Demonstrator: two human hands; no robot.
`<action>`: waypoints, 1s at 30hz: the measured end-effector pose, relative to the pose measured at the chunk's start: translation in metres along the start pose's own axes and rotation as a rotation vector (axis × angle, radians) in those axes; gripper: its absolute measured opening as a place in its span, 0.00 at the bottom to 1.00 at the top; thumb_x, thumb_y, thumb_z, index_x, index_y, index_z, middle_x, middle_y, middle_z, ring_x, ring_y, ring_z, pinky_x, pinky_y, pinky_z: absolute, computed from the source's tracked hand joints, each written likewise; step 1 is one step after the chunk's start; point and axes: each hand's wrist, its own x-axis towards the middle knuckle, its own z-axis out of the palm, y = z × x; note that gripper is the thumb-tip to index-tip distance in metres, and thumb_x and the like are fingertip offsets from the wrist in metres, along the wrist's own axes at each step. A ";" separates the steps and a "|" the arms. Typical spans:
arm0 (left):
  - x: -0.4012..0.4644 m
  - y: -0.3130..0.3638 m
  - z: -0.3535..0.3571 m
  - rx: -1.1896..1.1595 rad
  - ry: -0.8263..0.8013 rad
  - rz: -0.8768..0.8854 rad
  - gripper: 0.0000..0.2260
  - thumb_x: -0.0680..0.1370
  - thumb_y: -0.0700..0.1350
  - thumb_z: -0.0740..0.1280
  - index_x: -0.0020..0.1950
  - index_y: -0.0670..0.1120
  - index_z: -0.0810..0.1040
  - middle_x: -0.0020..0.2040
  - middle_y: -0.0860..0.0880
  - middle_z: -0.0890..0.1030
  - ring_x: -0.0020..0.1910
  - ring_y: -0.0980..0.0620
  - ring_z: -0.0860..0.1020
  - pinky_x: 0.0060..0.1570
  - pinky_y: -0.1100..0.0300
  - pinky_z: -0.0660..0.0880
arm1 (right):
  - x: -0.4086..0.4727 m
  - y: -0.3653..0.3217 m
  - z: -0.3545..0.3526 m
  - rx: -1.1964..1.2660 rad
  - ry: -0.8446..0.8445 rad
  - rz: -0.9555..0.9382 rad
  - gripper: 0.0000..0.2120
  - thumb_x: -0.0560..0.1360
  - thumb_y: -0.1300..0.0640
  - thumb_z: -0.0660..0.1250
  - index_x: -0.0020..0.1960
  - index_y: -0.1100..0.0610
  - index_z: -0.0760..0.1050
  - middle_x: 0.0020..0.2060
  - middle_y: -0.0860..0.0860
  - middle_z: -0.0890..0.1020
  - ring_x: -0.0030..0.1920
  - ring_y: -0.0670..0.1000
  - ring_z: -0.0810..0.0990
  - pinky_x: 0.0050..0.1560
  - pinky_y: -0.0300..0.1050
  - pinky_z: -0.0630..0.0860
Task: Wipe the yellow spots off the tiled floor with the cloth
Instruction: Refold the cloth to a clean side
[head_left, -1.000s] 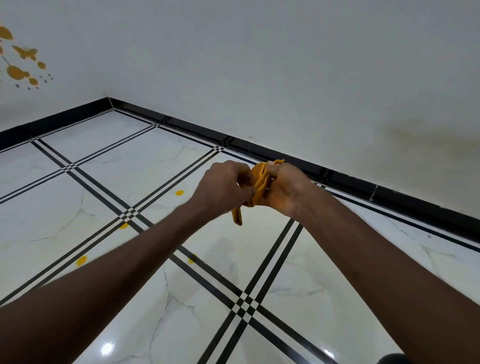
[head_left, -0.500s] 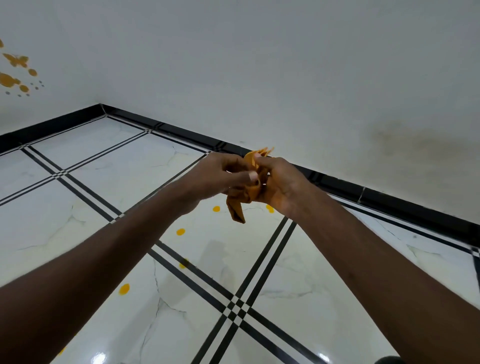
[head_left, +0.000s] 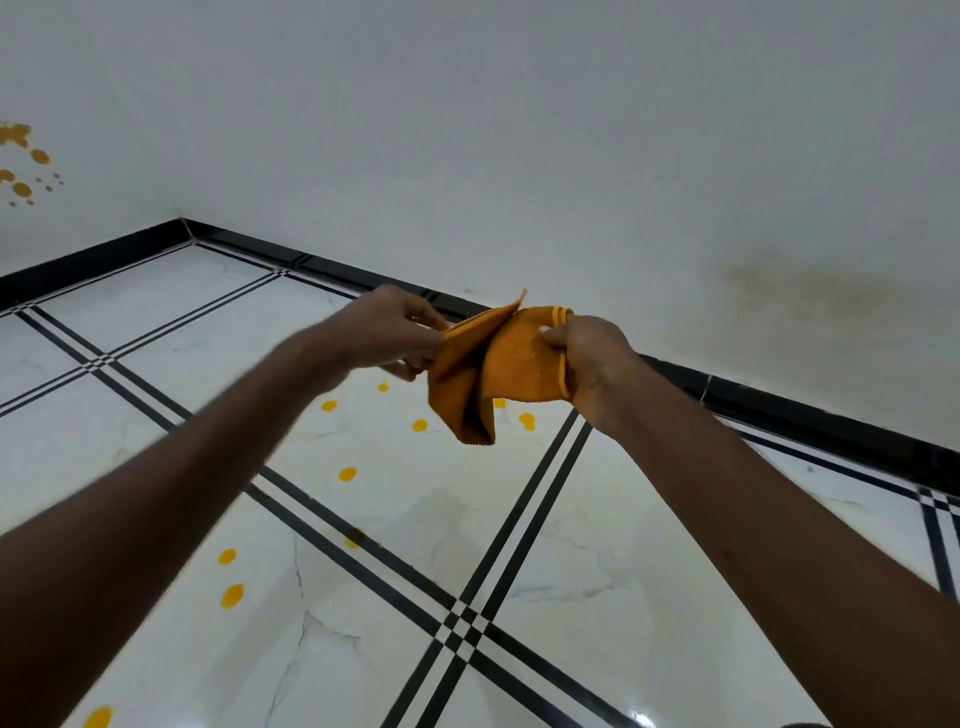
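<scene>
An orange cloth hangs in the air between my two hands, partly unfolded, with one corner drooping down. My left hand pinches its left edge. My right hand grips its right edge. Below them lies the white tiled floor with black double lines. Several yellow spots dot the floor under and in front of the cloth, and more yellow spots sit nearer on the left. One spot is partly hidden behind the cloth.
A white wall with a black skirting board runs behind the hands. A brownish stain marks the wall on the right. Orange splashes show on the left wall near the corner.
My hands have pulled apart and spread the bunched cloth open between them. The view has shifted, so more yellow spots show on the floor.
</scene>
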 end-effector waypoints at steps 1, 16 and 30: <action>0.002 -0.001 -0.007 0.066 -0.052 -0.058 0.15 0.75 0.38 0.70 0.62 0.42 0.79 0.43 0.46 0.83 0.43 0.52 0.81 0.42 0.58 0.81 | -0.001 -0.002 -0.002 -0.048 -0.012 -0.058 0.24 0.83 0.59 0.65 0.77 0.58 0.65 0.67 0.55 0.74 0.65 0.59 0.75 0.63 0.56 0.75; 0.009 -0.010 0.012 -0.597 -0.442 0.128 0.11 0.78 0.46 0.65 0.56 0.44 0.81 0.52 0.45 0.85 0.51 0.47 0.83 0.51 0.53 0.80 | 0.003 -0.026 -0.025 0.433 -0.244 -0.023 0.14 0.82 0.55 0.63 0.61 0.63 0.78 0.47 0.60 0.85 0.41 0.55 0.86 0.38 0.47 0.84; 0.012 -0.004 -0.023 -0.429 0.156 -0.008 0.15 0.78 0.40 0.69 0.64 0.38 0.78 0.55 0.39 0.83 0.53 0.42 0.83 0.50 0.51 0.81 | 0.005 -0.005 -0.002 0.041 -0.172 -0.163 0.22 0.77 0.62 0.73 0.70 0.55 0.75 0.57 0.57 0.83 0.55 0.58 0.84 0.49 0.52 0.84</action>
